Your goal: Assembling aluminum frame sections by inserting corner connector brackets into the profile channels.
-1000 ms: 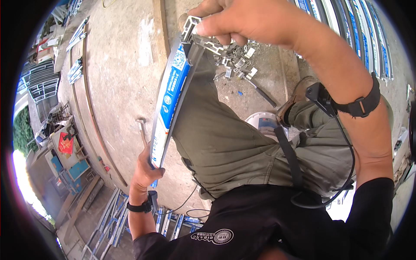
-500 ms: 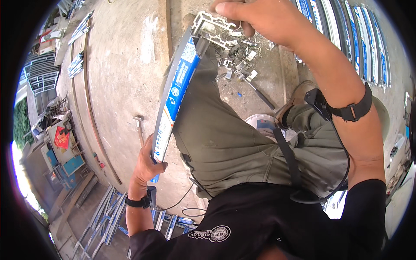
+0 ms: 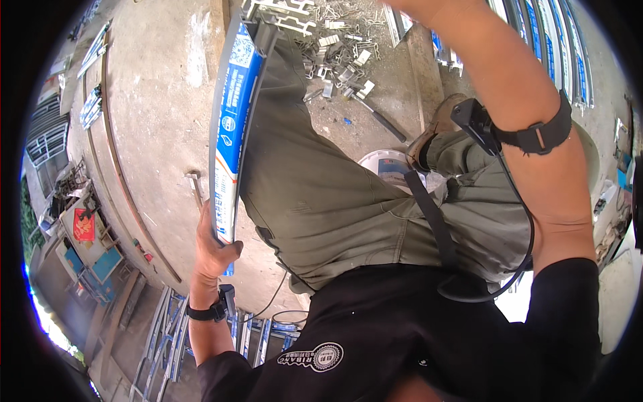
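Note:
My left hand (image 3: 216, 249) is closed round the near end of a long metal profile (image 3: 236, 141) wrapped in blue and white film. The profile slants up along my left thigh. At its far end are light metal brackets (image 3: 284, 15) with a toothed, slotted outline, partly cut off by the upper edge. My right hand (image 3: 439, 8) is at the top edge, to the right of those brackets. Its fingers lie outside the picture, so whether it holds anything is hidden.
Loose metal clips (image 3: 338, 57) lie scattered on the floor, with a hammer (image 3: 378, 117) beside them. A white bucket (image 3: 385, 161) stands between my legs. Film-wrapped profiles (image 3: 546, 53) lie at upper right, more blue-white frames (image 3: 164, 342) at lower left. Another hammer (image 3: 195, 184) is left.
The view has shifted, so most things sit further left and higher. My right hand has moved from the brackets at the profile's far end to the right. My left hand keeps its hold.

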`<action>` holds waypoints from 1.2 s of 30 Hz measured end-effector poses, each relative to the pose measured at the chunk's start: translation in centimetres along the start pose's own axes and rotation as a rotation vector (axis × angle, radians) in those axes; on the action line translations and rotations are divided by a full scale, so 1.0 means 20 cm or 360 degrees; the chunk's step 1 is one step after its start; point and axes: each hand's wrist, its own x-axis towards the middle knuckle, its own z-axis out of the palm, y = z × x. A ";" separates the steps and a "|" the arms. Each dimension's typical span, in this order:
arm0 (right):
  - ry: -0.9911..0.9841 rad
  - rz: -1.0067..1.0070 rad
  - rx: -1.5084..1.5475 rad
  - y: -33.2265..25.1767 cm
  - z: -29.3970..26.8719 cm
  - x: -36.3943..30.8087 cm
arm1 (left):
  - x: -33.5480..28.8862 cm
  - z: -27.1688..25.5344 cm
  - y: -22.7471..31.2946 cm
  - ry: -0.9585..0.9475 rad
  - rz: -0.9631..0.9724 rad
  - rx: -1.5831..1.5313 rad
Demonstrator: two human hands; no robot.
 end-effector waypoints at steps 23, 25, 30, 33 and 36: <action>-0.0125 -0.0663 -0.0188 0.06 0.06 -0.01 | 0.01 0.03 -0.05 0.0197 0.0392 0.0255; -0.0145 -0.0683 -0.0191 0.05 0.06 -0.03 | 0.00 0.03 -0.03 0.0190 0.0351 0.0267; -0.0323 -0.0319 -0.0513 0.05 0.05 -0.05 | -0.01 0.04 0.00 0.0209 0.0355 0.0311; -0.0241 -0.0585 -0.0602 0.09 0.13 -0.07 | -0.03 0.04 0.01 0.0182 0.0282 0.0334; -0.0384 -0.0322 -0.0544 0.09 0.11 -0.03 | -0.04 0.03 0.04 0.0230 0.0216 0.0353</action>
